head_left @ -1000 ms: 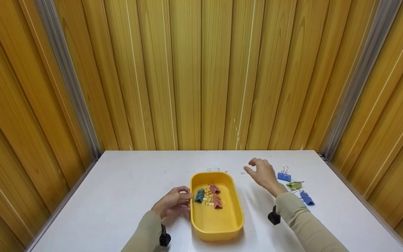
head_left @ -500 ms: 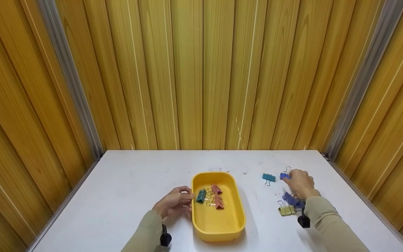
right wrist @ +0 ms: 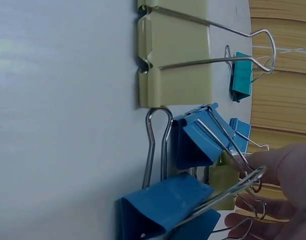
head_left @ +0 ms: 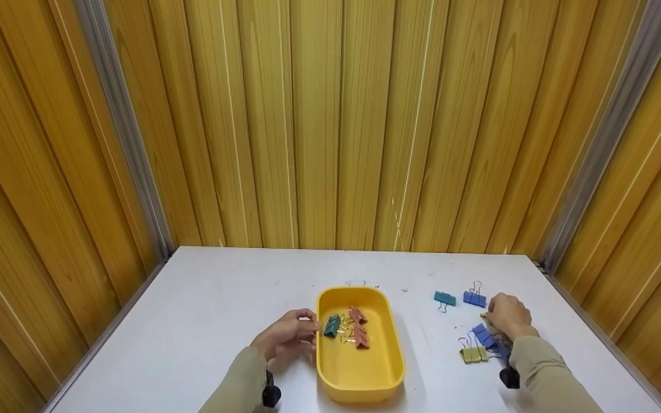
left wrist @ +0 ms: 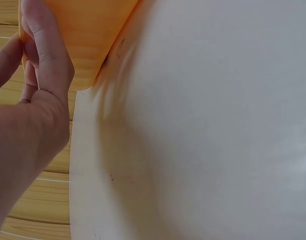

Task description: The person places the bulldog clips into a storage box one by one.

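On the white table [head_left: 227, 287], a yellow box [head_left: 365, 370] stands near the middle, and inside it lie one teal clip [head_left: 331, 327] and two red clips [head_left: 360, 337], with their wire loops turned toward one another. At the left wall of this box is the person's left hand [head_left: 286, 332]; its bent fingers touch the wall and the thumb reaches the rim, but one cannot tell whether it pinches the rim or only rests there.

To the right of the box, well apart from it, more binder clips lie on the table. The right hand [head_left: 509, 314] is lowered over a small olive clip [right wrist: 224, 186], with thumb and fingers bent close about it; whether they grip it, one cannot tell. Toward the wooden wall [head_left: 359, 126] lie another teal clip [head_left: 444, 298] and a blue clip [head_left: 474, 299], side by side and apart. Nearer to the person, two blue clips [right wrist: 163, 202] lie close together, beside a yellow-green clip [right wrist: 180, 55].
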Demonstrator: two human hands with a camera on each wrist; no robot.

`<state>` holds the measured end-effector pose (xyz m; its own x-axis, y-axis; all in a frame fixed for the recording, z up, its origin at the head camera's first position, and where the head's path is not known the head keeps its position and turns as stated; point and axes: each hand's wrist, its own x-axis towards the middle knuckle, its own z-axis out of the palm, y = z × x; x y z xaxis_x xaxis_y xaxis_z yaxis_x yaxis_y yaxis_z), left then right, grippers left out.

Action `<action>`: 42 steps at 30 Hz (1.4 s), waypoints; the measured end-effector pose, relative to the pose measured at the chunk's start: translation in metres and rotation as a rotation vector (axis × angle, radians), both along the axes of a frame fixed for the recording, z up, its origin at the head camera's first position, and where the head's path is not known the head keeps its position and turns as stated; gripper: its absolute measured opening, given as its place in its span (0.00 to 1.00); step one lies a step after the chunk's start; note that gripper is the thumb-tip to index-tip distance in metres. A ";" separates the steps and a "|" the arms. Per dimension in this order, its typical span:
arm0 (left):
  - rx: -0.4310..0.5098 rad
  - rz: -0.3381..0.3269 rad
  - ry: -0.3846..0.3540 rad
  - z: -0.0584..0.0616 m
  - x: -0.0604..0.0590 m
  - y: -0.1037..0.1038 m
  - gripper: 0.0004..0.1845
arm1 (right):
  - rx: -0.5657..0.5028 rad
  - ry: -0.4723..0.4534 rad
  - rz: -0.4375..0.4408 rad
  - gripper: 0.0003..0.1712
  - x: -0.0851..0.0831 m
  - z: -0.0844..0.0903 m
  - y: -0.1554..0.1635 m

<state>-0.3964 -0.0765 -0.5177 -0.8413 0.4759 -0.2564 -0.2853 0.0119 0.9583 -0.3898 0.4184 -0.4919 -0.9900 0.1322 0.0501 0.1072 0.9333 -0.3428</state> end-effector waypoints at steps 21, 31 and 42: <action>-0.015 0.007 0.008 0.005 0.003 0.001 0.10 | -0.047 0.152 0.032 0.06 0.004 -0.001 -0.001; -0.034 0.022 0.005 0.005 0.004 0.002 0.13 | -0.071 0.192 0.012 0.10 0.003 0.014 -0.007; 0.027 -0.002 0.003 0.002 0.003 0.001 0.04 | -0.115 0.180 0.026 0.11 0.003 0.032 -0.025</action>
<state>-0.3934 -0.0754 -0.5160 -0.8413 0.4839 -0.2408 -0.2822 -0.0134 0.9593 -0.3872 0.3938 -0.4596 -0.9696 0.1216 0.2124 0.0109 0.8885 -0.4588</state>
